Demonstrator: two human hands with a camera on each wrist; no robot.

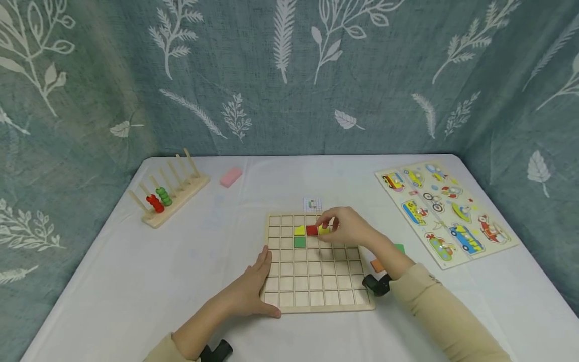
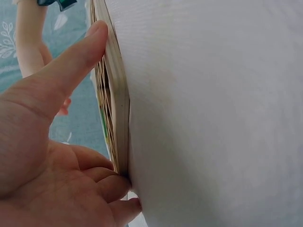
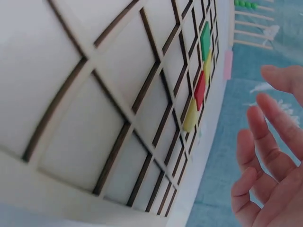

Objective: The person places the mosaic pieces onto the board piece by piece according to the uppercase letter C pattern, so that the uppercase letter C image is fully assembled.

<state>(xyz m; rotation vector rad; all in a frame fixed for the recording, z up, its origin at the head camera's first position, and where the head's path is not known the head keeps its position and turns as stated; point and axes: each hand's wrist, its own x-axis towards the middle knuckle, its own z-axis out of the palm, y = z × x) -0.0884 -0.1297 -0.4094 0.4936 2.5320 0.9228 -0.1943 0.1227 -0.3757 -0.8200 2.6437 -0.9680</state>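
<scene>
A square wooden grid board point(image 1: 318, 308) lies in front of me. Two yellow tiles point(image 1: 299, 230) flank a red tile point(image 1: 311, 230) in one of its far rows, and a green tile point(image 1: 300, 242) sits below the left yellow one. My left hand point(image 1: 249, 290) rests against the board's left edge, its thumb by the near left corner. In the left wrist view, thumb and fingertips touch the board's side. Above the right yellow tile hovers my right hand point(image 1: 348, 226), fingers loosely bent. The right wrist view shows nothing between its fingers.
A small patterned card point(image 1: 312, 204) lies beyond the board. Green point(image 1: 399, 248) and orange pieces point(image 1: 377, 265) lie right of it, near my forearm. A picture puzzle board point(image 1: 445, 213) is far right. A peg stand point(image 1: 178, 201) with red and green beads and a pink block point(image 1: 231, 177) stand left.
</scene>
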